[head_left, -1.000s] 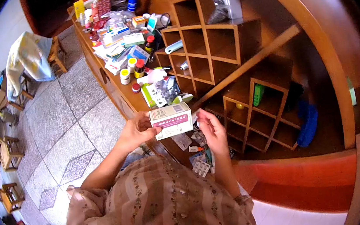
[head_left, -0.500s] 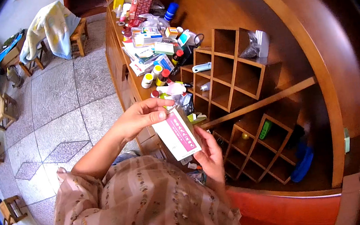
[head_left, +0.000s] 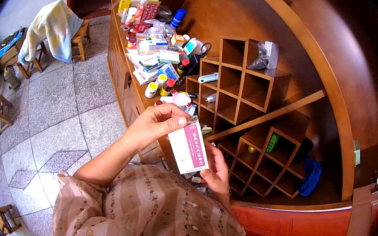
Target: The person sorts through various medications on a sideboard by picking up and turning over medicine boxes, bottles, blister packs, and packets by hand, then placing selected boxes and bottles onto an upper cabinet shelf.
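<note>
box swung upright, long axis vertical

Long wooden counter: cluttered with medicine boxes, small bottles; lattice cubby shelf standing on it.

Hidden and unreadable parts around the held box

The medicine box covers most of the right hand, leaving only fingers and part of the palm showing below it; its print is too small to read. Just under that hand, small packs lie half hidden. Labels on the bottles beyond the left hand are illegible.
</note>
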Action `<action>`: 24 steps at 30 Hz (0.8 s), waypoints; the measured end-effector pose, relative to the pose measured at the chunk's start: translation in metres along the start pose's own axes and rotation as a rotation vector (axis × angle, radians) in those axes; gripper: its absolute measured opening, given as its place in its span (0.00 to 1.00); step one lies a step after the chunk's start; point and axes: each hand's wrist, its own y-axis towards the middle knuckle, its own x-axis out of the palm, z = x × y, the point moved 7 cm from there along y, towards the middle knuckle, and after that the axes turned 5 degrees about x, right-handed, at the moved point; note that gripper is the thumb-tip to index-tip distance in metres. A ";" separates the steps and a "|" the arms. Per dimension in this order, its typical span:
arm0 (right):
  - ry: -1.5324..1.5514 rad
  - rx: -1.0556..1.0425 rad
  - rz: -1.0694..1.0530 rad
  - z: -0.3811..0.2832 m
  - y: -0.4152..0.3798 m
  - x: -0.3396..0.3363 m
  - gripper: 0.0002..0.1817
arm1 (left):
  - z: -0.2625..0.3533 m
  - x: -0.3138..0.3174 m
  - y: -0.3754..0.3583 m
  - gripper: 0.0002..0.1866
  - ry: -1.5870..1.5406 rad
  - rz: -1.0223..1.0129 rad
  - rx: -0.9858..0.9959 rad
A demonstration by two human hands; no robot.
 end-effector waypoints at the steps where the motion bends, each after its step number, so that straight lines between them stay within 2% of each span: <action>1: -0.008 0.003 -0.012 0.000 0.000 0.000 0.39 | -0.001 0.000 0.001 0.18 0.005 -0.001 -0.003; 8: 0.028 0.037 0.023 0.003 -0.006 0.006 0.39 | -0.002 0.000 0.002 0.19 0.083 -0.005 -0.020; 24: 0.022 0.063 -0.023 0.011 -0.004 0.024 0.45 | 0.001 -0.007 -0.009 0.25 0.110 0.040 -0.052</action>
